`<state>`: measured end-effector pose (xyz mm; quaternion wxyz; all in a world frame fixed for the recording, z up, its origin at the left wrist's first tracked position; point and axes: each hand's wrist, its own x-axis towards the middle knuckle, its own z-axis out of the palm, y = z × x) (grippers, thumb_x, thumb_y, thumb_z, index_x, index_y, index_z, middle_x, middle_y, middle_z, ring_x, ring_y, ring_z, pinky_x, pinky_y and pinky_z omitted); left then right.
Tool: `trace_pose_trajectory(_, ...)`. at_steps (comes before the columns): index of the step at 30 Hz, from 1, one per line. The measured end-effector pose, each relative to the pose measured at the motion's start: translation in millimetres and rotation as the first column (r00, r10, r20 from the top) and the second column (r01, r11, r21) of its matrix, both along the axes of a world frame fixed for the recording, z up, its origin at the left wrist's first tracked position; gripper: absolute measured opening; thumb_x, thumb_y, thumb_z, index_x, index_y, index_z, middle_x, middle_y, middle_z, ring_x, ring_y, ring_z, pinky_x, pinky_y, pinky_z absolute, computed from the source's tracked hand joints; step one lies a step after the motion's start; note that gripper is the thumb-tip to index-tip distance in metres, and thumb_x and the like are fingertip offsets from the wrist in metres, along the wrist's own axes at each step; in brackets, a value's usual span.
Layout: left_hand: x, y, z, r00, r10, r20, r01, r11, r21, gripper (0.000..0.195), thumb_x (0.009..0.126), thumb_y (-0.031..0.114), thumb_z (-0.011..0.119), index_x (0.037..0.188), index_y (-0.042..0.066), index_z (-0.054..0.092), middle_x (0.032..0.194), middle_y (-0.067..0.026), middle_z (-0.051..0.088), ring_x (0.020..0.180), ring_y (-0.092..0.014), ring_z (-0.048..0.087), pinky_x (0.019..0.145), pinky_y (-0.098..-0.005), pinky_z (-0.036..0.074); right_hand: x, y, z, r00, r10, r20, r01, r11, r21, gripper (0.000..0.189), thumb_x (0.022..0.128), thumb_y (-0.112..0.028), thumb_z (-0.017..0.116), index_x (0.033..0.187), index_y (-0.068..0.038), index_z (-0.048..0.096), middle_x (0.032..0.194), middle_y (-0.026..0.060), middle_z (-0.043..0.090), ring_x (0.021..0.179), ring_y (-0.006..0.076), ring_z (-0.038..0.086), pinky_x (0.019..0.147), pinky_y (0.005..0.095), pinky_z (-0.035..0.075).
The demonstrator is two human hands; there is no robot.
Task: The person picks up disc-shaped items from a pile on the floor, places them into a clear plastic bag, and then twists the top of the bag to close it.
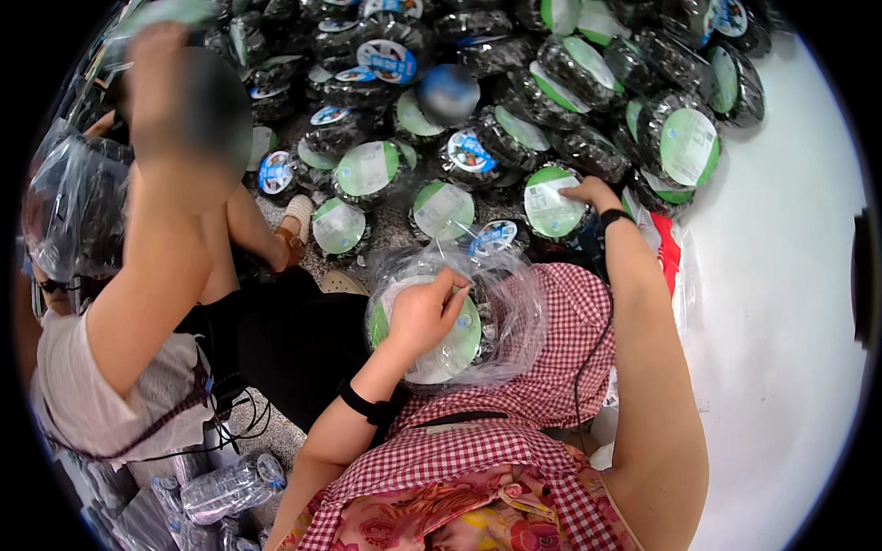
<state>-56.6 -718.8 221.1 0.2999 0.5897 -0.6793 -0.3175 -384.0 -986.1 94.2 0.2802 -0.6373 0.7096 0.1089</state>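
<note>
My left hand (428, 311) pinches the clear plastic bag (517, 324) on my lap. Inside that bag, partly under my wrist, is a black round wrapped pack with a green-and-white label (460, 337). Ahead and to the right, my right hand (594, 194) grips the right edge of another round pack with a green-and-white label (551, 210); its fingertips lie over the label and the thumb is hidden. Between the two hands, a round pack with a blue label (497, 236) lies just beyond the bag.
A heap of black wrapped packs (475, 58) fills the floor ahead. On the left sits a co-worker with a raised arm (155, 241), beside a filled clear bag (79, 200). Plastic-wrapped bundles (234, 485) and cables (241, 420) lie lower left. A white surface (772, 289) borders my right.
</note>
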Motion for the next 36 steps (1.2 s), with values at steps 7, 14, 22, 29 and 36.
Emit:
trace_pose_trajectory(7, 11.1, -13.8, -1.7, 0.98, 0.155, -0.128, -0.156, 0.988, -0.001, 0.012, 0.083, 0.014, 0.059, 0.083, 0.002, 0.054, 0.05, -0.0078, 0.045, 0.043, -0.016, 0.044, 0.043, -0.0298, 0.033, 44.4, 25.9, 34.0, 0.973, 0.168, -0.157, -0.201, 0.951, -0.234, 0.089, 0.06, -0.045, 0.073, 0.122, 0.009, 0.038, 0.102, 0.023, 0.06, 0.093, 0.0351, 0.06, 0.082, 0.0383, 0.046)
trace_pose_trajectory(14, 18.8, -22.9, -8.8, 0.776, 0.337, -0.533, -0.311, 0.94, 0.142, 0.012, 0.086, 0.015, 0.054, 0.087, 0.002, 0.055, 0.06, -0.006, 0.055, 0.05, -0.015, 0.052, 0.046, -0.0306, 0.039, 102.1, 124.3, 217.1, -0.105, -0.229, 0.968, 0.152, 0.958, 0.243, 0.045, 0.086, -0.023, 0.056, 0.122, 0.002, 0.044, 0.107, 0.0122, 0.058, 0.087, 0.0172, 0.06, 0.075, 0.0266, 0.049)
trace_pose_trajectory(22, 61.4, 54.0, 82.7, 0.914, 0.137, -0.383, -0.214, 0.963, -0.166, 0.011, 0.085, 0.01, 0.059, 0.079, 0.002, 0.055, 0.06, 0.007, 0.047, 0.054, 0.001, 0.037, 0.047, -0.0165, 0.028, 114.3, 238.0, 138.4, 0.129, -0.802, 0.583, -0.108, 0.573, 0.812, 0.044, 0.087, -0.024, 0.052, 0.122, 0.0, 0.043, 0.115, 0.0143, 0.055, 0.098, 0.0224, 0.058, 0.086, 0.0379, 0.046)
trace_pose_trajectory(29, 0.8, 107.2, 121.5, 0.633, 0.014, -0.774, -0.217, 0.963, -0.16, 0.011, 0.093, 0.01, 0.041, 0.085, 0.005, 0.034, 0.055, -0.0054, 0.051, 0.04, -0.009, 0.047, 0.037, -0.0176, 0.034, 138.2, 257.4, 161.0, 0.715, 0.4, 0.573, -0.093, 0.867, -0.49, 0.06, 0.083, -0.032, 0.056, 0.126, 0.005, 0.036, 0.116, 0.0232, 0.051, 0.104, 0.0336, 0.052, 0.089, 0.0368, 0.042)
trace_pose_trajectory(36, 38.3, 49.5, 118.5, 0.578, 0.201, -0.791, -0.263, 0.963, 0.052, 0.008, 0.091, 0.012, 0.048, 0.084, 0.008, 0.048, 0.057, 0.0078, 0.037, 0.045, 0.0, 0.03, 0.04, -0.016, 0.023, 145.5, 246.0, 257.8, 0.555, 0.816, -0.164, -0.61, 0.265, -0.747, 0.032, 0.07, -0.024, 0.067, 0.096, -0.007, 0.059, 0.074, 0.0094, 0.061, 0.065, 0.0249, 0.06, 0.059, 0.0342, 0.048)
